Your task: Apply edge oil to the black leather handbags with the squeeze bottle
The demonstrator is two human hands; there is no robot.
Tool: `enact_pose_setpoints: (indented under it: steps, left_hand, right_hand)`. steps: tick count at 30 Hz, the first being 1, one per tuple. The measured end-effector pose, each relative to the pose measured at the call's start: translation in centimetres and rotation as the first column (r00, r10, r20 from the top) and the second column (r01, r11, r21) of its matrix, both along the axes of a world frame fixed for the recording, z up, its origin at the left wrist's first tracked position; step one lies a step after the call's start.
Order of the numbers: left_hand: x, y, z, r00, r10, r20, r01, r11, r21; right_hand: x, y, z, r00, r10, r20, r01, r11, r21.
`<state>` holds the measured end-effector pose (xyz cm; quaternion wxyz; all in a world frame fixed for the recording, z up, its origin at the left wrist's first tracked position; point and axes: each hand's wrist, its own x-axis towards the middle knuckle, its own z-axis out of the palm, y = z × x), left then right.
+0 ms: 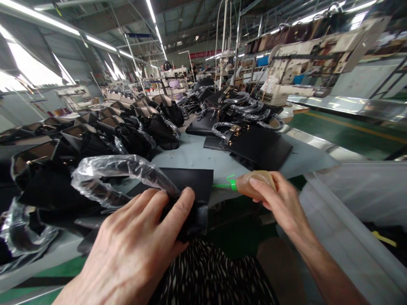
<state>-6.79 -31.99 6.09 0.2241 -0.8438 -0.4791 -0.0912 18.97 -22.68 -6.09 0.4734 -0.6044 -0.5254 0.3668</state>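
Note:
My left hand (140, 241) is closed over the edge of a black leather bag piece (193, 182) at the table's near edge, thumb and fingers gripping it. A handle wrapped in clear plastic (117, 173) arches over the piece just beyond my fingers. My right hand (276, 199) grips a small amber glue bottle (251, 182) with a green nozzle (227, 185). The nozzle points left, its tip at the right edge of the black piece.
Rows of black handbags (127, 135) with open tops fill the left of the grey table (203, 154). More finished bags with wrapped handles (254, 144) lie at centre right. A sewing machine (305, 67) stands at the back right. My patterned lap (210, 275) lies below.

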Motion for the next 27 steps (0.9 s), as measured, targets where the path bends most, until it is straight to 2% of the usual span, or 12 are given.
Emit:
enact_pose_setpoints:
  steps: [10,16,27]
  left_hand:
    - [-0.1,-0.1,0.0,1.000,0.023,-0.017,-0.023,1.000,-0.002]
    - [0.0,-0.3,0.2,0.998,0.043,-0.052,-0.043,0.999,-0.005]
    - [0.2,-0.2,0.4,0.999,0.030,-0.027,-0.030,0.999,-0.019]
  right_hand:
    - [-0.2,-0.1,-0.3,1.000,0.019,-0.015,-0.020,0.999,-0.031]
    - [-0.3,-0.4,0.4,0.998,0.043,-0.039,-0.047,0.995,-0.087]
    - [-0.3,-1.6,1.2,0.996,0.054,-0.072,-0.065,0.983,-0.170]
